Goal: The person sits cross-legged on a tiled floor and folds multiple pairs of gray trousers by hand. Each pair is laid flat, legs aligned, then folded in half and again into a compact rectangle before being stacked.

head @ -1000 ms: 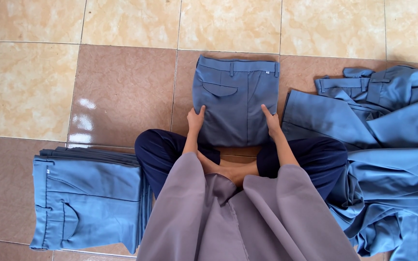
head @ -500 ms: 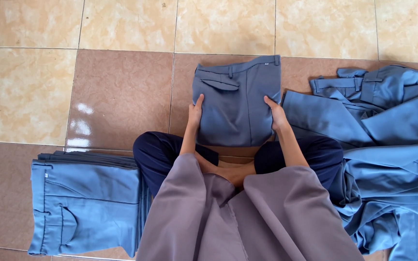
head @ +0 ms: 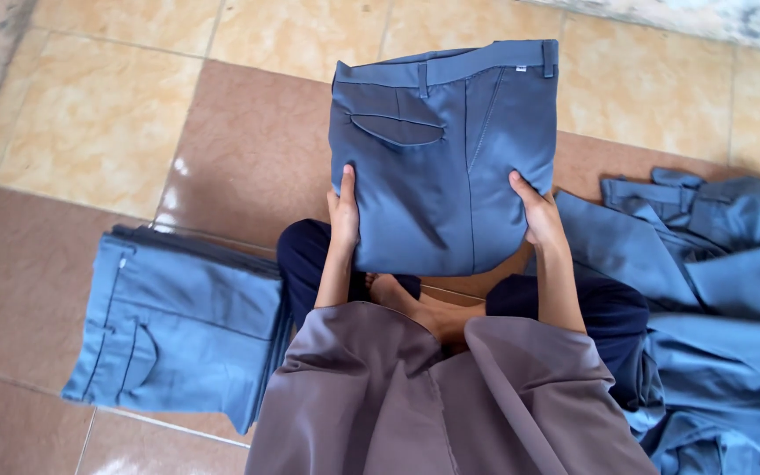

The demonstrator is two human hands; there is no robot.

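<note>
A folded pair of blue-grey trousers [head: 442,158] is held up off the tiled floor in front of me, waistband away from me and back pocket showing. My left hand [head: 345,211] grips its lower left edge. On the lower right edge sits my right hand [head: 537,211], thumb on top of the cloth. I sit cross-legged in dark trousers and a mauve robe, my bare foot [head: 415,308] showing below the folded pair.
A stack of folded blue trousers [head: 178,325] lies on the floor at my left. At my right spreads a heap of unfolded blue trousers [head: 714,299]. The floor [head: 239,149] is beige and brown tile.
Both hands have lifted the folded trousers off the floor and brought them up closer. The view has shifted, so the pile at my left sits nearer the middle.
</note>
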